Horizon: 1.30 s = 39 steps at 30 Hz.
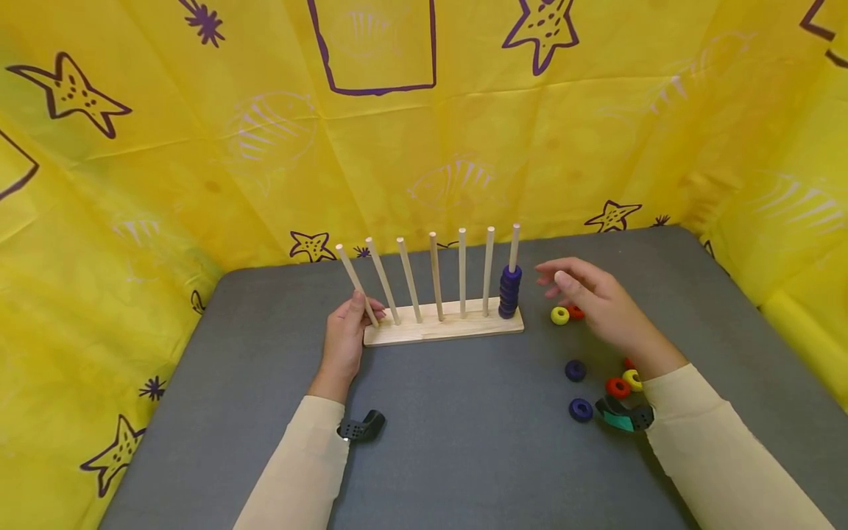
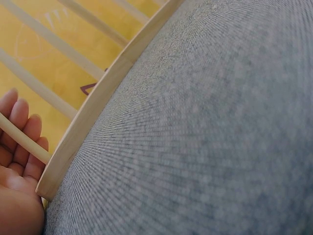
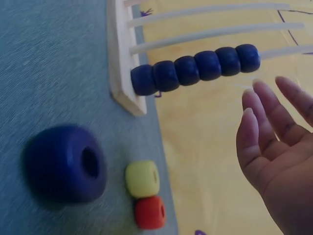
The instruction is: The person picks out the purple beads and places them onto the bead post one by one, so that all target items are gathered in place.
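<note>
A wooden peg rack (image 1: 450, 330) stands on the table with a row of several upright pegs. On its rightmost peg sits a stack of several dark blue beads (image 3: 187, 70); the other pegs are bare. My left hand (image 1: 343, 335) holds the rack's left end, thumb in front of the leftmost peg and fingers behind it. Right of the blue stack, my right hand (image 1: 606, 302) hovers with nothing in it, its fingers loosely extended and apart from the beads. Below that hand lie a yellow bead (image 1: 559, 316) and a red bead (image 3: 149, 213), side by side.
Nearer me on the right of the grey table (image 1: 450, 427) lie two loose blue beads (image 1: 581, 410), with red beads (image 1: 618, 388) and a yellow bead (image 1: 632, 380) by the right forearm. A yellow patterned cloth (image 1: 371, 162) hangs behind and at both sides.
</note>
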{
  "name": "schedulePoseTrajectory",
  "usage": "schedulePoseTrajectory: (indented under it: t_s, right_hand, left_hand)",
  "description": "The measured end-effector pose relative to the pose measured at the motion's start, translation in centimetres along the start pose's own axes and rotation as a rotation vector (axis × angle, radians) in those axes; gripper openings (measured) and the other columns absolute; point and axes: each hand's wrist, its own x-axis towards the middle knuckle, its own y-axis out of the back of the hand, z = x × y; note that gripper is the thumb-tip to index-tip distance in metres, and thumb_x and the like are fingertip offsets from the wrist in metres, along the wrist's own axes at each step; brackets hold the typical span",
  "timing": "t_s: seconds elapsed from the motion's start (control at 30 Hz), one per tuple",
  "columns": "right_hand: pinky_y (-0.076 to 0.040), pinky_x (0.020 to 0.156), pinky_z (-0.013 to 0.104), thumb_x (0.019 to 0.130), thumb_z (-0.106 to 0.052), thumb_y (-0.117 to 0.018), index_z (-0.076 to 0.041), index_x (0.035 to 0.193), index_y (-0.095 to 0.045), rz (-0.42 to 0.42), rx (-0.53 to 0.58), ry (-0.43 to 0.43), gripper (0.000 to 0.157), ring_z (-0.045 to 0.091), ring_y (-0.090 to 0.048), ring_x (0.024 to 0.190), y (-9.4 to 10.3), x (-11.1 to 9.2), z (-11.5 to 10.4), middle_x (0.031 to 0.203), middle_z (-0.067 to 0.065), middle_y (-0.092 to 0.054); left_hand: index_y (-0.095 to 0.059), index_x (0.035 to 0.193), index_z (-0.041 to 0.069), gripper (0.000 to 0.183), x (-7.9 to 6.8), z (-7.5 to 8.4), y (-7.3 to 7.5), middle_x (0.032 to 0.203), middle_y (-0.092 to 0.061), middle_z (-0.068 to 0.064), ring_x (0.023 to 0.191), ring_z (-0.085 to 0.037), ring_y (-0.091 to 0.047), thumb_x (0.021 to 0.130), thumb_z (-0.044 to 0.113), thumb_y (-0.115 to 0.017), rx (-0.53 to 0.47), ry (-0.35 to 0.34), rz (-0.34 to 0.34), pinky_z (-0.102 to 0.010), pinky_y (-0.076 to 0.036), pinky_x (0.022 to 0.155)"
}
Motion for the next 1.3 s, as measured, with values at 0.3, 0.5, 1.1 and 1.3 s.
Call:
schedulePoseTrajectory:
  t_s: [0.3,0.5,1.1,1.3]
  right_hand:
    - [-0.055,0.089,0.027,0.122,-0.019,-0.028,0.011,0.141,-0.058,-0.018,0.101,0.051,0.047,0.021,-0.066,0.112,0.6,-2.1,1.2,0.129,0.001,-0.071]
    - [-0.055,0.090,0.027,0.122,-0.021,-0.027,0.009,0.144,-0.058,-0.058,0.055,-0.014,0.048,0.029,-0.063,0.108,1.0,-3.5,2.4,0.130,0.020,-0.067]
    - [-0.054,0.091,0.023,0.106,-0.011,-0.074,0.000,0.144,-0.063,-0.154,-0.021,-0.172,0.041,0.024,-0.065,0.110,1.1,-5.8,5.7,0.128,0.014,-0.070]
    - [-0.050,0.097,0.032,0.096,-0.015,-0.088,-0.006,0.144,-0.066,-0.238,-0.114,-0.158,0.054,0.029,-0.061,0.115,1.1,-5.9,6.1,0.131,0.006,-0.071]
  left_hand:
    - [-0.068,0.105,-0.019,0.060,0.0,-0.1,0.1,0.092,-0.072,-0.012,0.090,-0.020,-0.069,0.119,0.035,-0.048,-0.001,-0.002,-0.001,-0.033,-0.054,0.089]
    - [-0.069,0.103,-0.018,0.058,0.1,-0.3,0.0,0.092,-0.071,-0.014,0.089,-0.020,-0.069,0.119,0.034,-0.048,-0.030,-0.002,-0.003,-0.032,-0.054,0.088]
    - [-0.069,0.103,-0.017,0.058,0.1,0.0,0.0,0.094,-0.070,-0.014,0.090,-0.020,-0.068,0.119,0.035,-0.048,-0.004,0.002,-0.007,-0.030,-0.054,0.088]
    - [-0.069,0.103,-0.017,0.060,0.1,-0.1,0.0,0.094,-0.071,-0.015,0.089,-0.020,-0.069,0.118,0.038,-0.049,-0.008,-0.002,-0.003,-0.030,-0.055,0.087]
